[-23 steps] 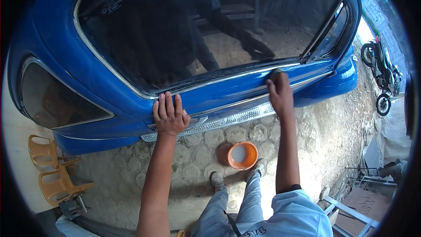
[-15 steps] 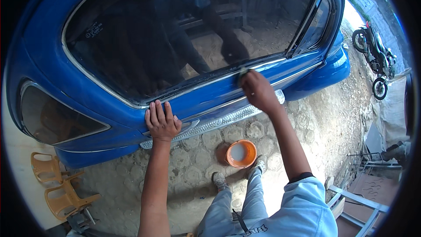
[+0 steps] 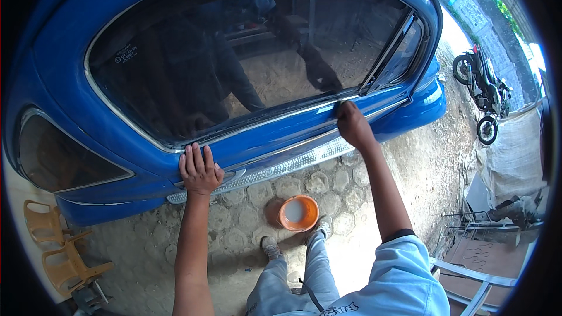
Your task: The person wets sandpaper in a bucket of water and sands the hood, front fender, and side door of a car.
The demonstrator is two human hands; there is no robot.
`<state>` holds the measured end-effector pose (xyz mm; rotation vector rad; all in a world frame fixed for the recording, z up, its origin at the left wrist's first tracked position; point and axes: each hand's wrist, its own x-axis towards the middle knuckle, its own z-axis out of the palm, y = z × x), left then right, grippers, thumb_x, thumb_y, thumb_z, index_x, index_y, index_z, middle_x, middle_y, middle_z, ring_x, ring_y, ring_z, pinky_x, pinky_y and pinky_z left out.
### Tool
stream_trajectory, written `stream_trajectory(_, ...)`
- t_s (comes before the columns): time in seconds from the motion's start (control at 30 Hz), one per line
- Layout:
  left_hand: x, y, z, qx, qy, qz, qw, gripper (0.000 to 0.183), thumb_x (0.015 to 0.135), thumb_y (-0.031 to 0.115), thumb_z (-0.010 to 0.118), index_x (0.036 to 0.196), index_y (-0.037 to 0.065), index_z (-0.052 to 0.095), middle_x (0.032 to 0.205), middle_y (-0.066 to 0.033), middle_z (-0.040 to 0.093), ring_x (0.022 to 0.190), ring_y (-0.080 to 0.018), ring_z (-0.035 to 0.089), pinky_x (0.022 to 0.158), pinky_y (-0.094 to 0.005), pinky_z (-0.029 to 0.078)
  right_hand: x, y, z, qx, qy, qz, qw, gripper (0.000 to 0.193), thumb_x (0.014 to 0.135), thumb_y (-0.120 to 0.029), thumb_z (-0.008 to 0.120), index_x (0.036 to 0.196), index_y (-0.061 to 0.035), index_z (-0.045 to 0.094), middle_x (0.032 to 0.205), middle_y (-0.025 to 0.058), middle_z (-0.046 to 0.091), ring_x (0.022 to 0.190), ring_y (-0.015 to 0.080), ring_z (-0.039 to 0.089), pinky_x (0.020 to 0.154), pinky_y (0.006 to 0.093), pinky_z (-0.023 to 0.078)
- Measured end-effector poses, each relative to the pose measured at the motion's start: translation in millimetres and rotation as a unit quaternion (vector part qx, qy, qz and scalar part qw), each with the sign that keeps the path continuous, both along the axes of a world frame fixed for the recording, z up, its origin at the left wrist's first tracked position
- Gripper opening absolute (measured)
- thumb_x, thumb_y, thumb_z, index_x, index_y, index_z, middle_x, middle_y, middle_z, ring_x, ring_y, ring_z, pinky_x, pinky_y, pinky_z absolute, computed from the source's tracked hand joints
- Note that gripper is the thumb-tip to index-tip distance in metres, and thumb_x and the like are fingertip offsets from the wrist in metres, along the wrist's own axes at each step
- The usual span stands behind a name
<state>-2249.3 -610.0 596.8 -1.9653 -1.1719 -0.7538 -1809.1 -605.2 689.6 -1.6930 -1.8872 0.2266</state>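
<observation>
A blue car (image 3: 281,134) with a dark side window (image 3: 234,52) in a silver trim fills the upper part of the head view. My left hand (image 3: 200,169) lies flat on the door just below the window's lower edge, its fingers stretched out. Further right, my right hand (image 3: 353,124) is closed at the bottom trim of the window. A small dark edge (image 3: 339,105) shows at its fingertips, mostly hidden by the fingers. An orange bucket (image 3: 299,213) of cloudy liquid stands on the ground in front of my feet.
A perforated silver running board (image 3: 275,171) juts out below the door. Tan plastic chairs (image 3: 70,266) stand at lower left. A motorcycle (image 3: 483,90) is parked at far right. Metal frames (image 3: 483,284) lie at lower right. Hexagonal paving (image 3: 234,240) covers the ground.
My right hand has slid a little further right along the window's lower trim. My left hand stays on the same part of the door, while the whole view has shifted slightly.
</observation>
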Motion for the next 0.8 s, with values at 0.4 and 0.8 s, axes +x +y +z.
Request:
stream_trajectory(0.4,-1.0,-3.6,2.3,-0.002,0.009,-0.006,1.0,0.055,0.099,0.027,0.035,0.147,0.003,0.043,0.152,-0.0221,0.044,0.141,-0.0386,0.041,0.117,-0.0532,0.029,-71.4,6.5,18.1,-0.038,-0.078,-0.018,0.996,0.013,0.087,-0.003,0.055,0.099,0.0012,0.052,0.094,0.0218,0.061,0.092,0.0415,0.065,0.08,0.0481,0.053)
stream_trajectory(0.8,10.6,-1.6,5.9,0.007,0.021,0.01,1.0,0.053,0.099,0.025,0.037,0.146,0.001,0.044,0.149,-0.0215,0.046,0.14,-0.0375,0.042,0.116,-0.0528,0.029,-89.6,-84.5,-74.7,-0.067,0.279,0.081,0.954,0.006,0.095,-0.002,0.059,0.101,-0.0018,0.059,0.096,0.0107,0.061,0.089,0.0252,0.062,0.08,0.0332,0.048)
